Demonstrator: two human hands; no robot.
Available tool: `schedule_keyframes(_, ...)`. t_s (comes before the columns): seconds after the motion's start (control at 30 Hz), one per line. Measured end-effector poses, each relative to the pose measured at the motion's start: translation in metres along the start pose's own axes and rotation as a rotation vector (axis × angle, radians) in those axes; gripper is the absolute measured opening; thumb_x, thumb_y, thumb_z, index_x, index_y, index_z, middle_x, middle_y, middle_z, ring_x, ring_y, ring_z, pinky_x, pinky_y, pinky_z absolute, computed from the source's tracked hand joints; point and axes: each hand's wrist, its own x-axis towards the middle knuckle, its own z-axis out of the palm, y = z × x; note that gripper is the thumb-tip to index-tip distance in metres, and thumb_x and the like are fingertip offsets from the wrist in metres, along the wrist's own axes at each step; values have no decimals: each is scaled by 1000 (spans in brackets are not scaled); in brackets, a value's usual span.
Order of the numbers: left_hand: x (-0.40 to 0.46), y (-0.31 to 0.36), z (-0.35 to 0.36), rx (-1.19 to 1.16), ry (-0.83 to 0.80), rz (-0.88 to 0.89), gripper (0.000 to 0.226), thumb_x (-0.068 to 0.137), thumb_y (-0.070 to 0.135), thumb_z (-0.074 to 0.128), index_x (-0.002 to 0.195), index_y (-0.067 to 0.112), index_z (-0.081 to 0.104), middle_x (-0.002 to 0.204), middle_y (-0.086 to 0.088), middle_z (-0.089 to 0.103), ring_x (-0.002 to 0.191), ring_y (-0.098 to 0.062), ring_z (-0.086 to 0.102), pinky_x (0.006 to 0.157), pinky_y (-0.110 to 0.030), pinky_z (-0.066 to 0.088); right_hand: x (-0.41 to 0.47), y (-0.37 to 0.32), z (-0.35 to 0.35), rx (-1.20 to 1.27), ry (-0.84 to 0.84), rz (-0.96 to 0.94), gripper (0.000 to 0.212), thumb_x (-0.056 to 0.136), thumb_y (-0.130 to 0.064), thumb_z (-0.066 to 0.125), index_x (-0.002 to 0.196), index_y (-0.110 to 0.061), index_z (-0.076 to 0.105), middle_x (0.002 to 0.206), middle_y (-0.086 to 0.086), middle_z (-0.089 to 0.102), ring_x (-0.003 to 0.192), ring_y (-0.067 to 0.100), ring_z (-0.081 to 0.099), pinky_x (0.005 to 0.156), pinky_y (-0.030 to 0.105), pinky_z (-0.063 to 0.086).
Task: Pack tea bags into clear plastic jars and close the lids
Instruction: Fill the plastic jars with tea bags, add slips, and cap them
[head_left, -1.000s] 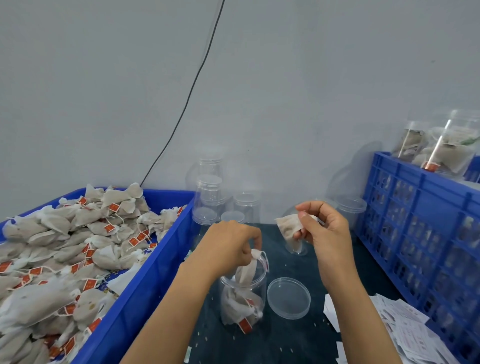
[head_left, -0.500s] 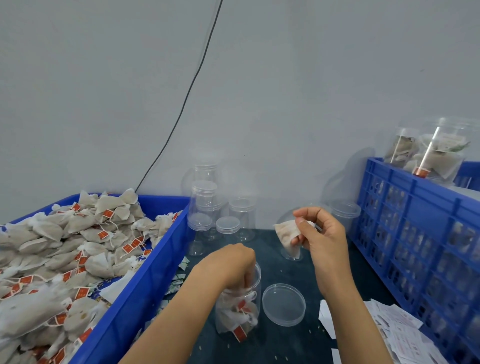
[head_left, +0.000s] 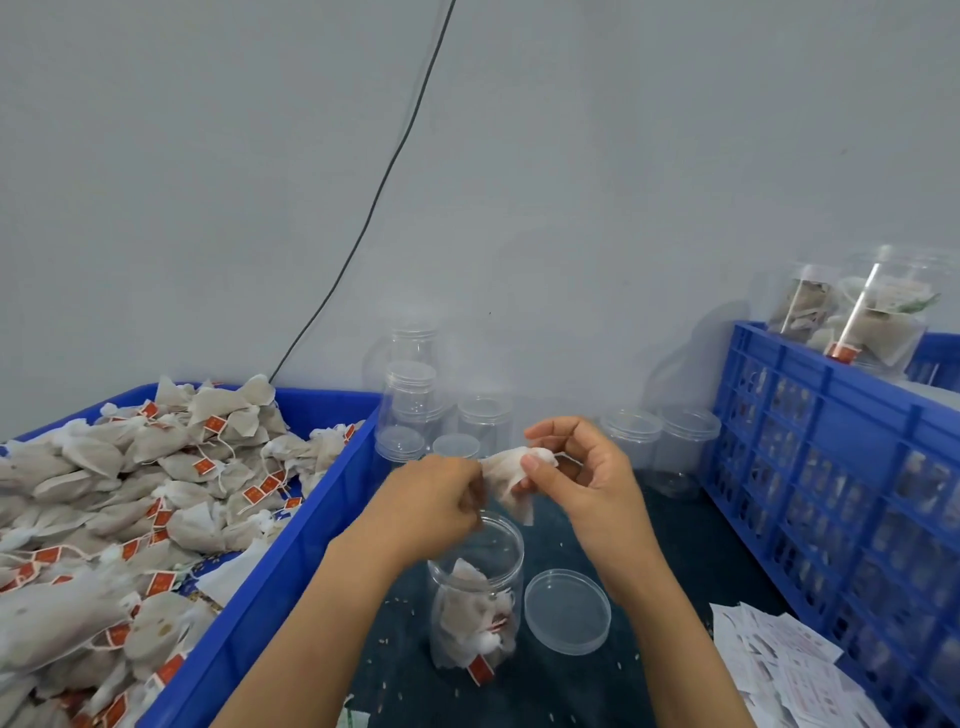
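step: filling the open jar (head_left: 475, 597), judged partly full
hands: left hand (head_left: 434, 501) and right hand (head_left: 576, 480) both pinch 1 tea bag (head_left: 511, 475) above the jar
next: lower bag in; lid (head_left: 567, 610) waits under right hand

Dark table (head_left: 691, 551) carries jar (head_left: 475, 597), lid (head_left: 567, 610), crates (head_left: 291, 566).

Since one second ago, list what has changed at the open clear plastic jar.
The left hand came up out of the open clear plastic jar, leaving its tea bag inside, and now touches the white tea bag pinched by the right hand. The round clear lid stayed put.
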Motion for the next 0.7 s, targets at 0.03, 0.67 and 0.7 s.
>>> schedule_keyframes(0.03,-4,-4,-1,23,39,3,27,87,23,59,114,25,57,107,5,67,98,-16,61,86,-37,51,0,1,3,-21,-14,1,15,86,1,65,95,-10,63,85,4,65,70,14,68,69,25,58)
schedule_keyframes(0.67,5,12,27,297,94,-14,48,85,38,68,120,15,44,113,-8,63,101,-28,62,75,-32,42,-1,24,12,-519,-134,61,19,89,1,58,88,-16,66,86,-10,67,75,3,64,71,14,50)
schedule_keyframes(0.7,7,12,29,276,80,-27,51,84,40,69,119,15,43,112,-7,63,101,-28,62,77,-34,44,0,24,11,-541,-139,63,22,89,2,56,85,-18,65,83,-12,67,72,1,63,68,12,48)
